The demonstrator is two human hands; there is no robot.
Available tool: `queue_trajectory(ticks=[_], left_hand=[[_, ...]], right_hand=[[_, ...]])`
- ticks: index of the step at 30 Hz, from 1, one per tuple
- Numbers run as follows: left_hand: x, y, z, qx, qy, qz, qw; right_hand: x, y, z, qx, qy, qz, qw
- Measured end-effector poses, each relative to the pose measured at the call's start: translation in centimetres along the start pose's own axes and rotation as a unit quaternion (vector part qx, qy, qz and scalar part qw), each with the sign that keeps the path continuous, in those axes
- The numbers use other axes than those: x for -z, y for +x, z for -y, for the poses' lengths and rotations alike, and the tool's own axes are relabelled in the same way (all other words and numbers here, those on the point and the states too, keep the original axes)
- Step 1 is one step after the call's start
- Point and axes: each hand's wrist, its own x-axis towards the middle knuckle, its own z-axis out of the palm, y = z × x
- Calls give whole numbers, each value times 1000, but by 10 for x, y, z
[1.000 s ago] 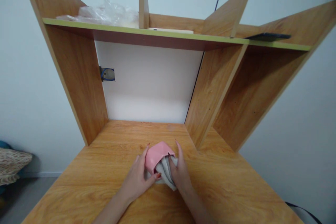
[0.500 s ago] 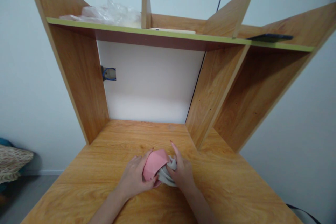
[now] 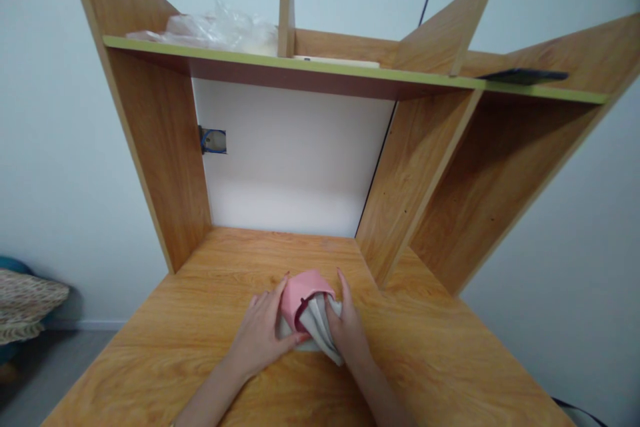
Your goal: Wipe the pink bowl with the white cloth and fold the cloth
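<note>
A pink bowl-like container [image 3: 306,285] with faceted sides is tilted over the desk, its hollow mouth facing me and to the right. My left hand [image 3: 261,330] is closed around its left side, thumb at the lower rim. A light grey cloth [image 3: 320,323] hangs partly inside the mouth and spills out toward the front. My right hand [image 3: 347,325] grips this cloth at the right of the container, its thumb on the folds and a finger stretched up. Some pale cloth also shows beneath the container; the inside is mostly hidden.
The wooden desk [image 3: 200,333] has a hutch behind it. On its upper shelf [image 3: 240,60] lie a clear plastic bag [image 3: 225,30], a flat white item [image 3: 340,62] and a dark flat object [image 3: 525,76]. A socket box [image 3: 214,141] is at the back panel. Patterned fabric [image 3: 30,300] lies far left.
The container has turned so that more of its dark inside shows. The grey cloth has spread out and hangs lower toward the front. Both hands have stayed on their things.
</note>
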Motion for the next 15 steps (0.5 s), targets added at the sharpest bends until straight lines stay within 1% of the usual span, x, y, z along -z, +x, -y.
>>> queue_trajectory(ticks=[3,6,9,12,13,15], left_hand=[[-4,-2,-2,9,-14,2,1000],[-8,-4,-1,0,-30,-11,999],[-9,-5,2,-4,-31,-20,999],[-7,-5,4,-32,-18,4,999],[-6,-5,4,-45,-12,11,999],[-5,-5,3,-61,-5,19,998]], right_hand=[[-3,1,-1,-6,52,-4,999],[-6,1,-2,6,62,-1,998],[-5,0,-1,-5,19,15,1000],[2,0,1,-17,-68,22,997],[5,1,1,-7,-91,19,996],[10,1,2,28,-104,10,994]])
